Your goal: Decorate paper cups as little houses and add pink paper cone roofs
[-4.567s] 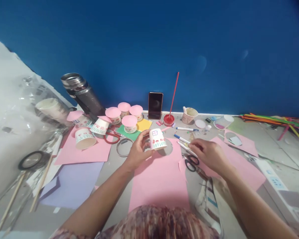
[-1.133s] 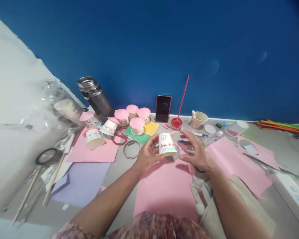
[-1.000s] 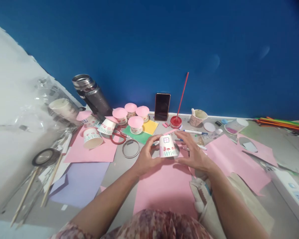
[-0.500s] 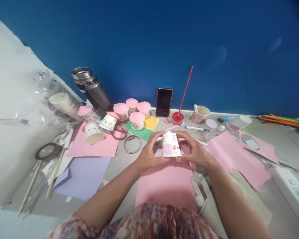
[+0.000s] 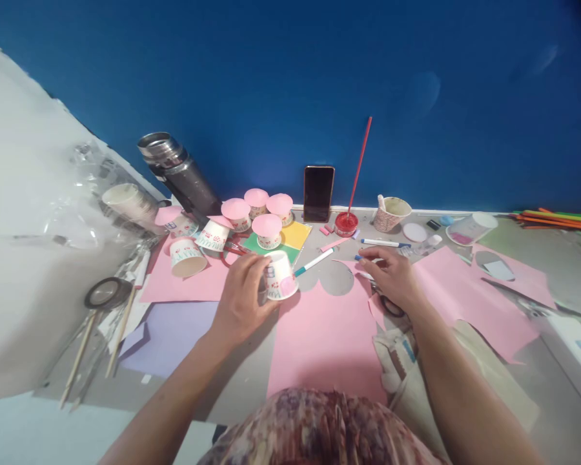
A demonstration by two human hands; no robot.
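My left hand (image 5: 244, 297) is closed around an upside-down white paper cup (image 5: 281, 276). The cup is tilted, with a drawn window, a pink door, red flowers and green grass. A white marker with a teal end (image 5: 314, 262) lies just right of it. My right hand (image 5: 390, 278) is lowered to the table, its fingers pinched at a blue-ended marker (image 5: 358, 257); most of that marker is hidden. Below the hand shows a black loop handle (image 5: 392, 306), partly covered. A pink sheet (image 5: 326, 342) with rounded cut-outs lies between my arms.
Several decorated cups with pink paper roofs (image 5: 266, 226) stand behind left, near a steel flask (image 5: 181, 171). A phone (image 5: 319, 194) leans on the blue wall. Beside it are a red paint pot (image 5: 346, 225), a patterned cup (image 5: 391, 214) and another marker (image 5: 385, 243). A power strip (image 5: 574, 361) lies right.
My left hand has carried the cup leftward and turned it. My right hand has let go of the cup and moved right, to the marker on the table.
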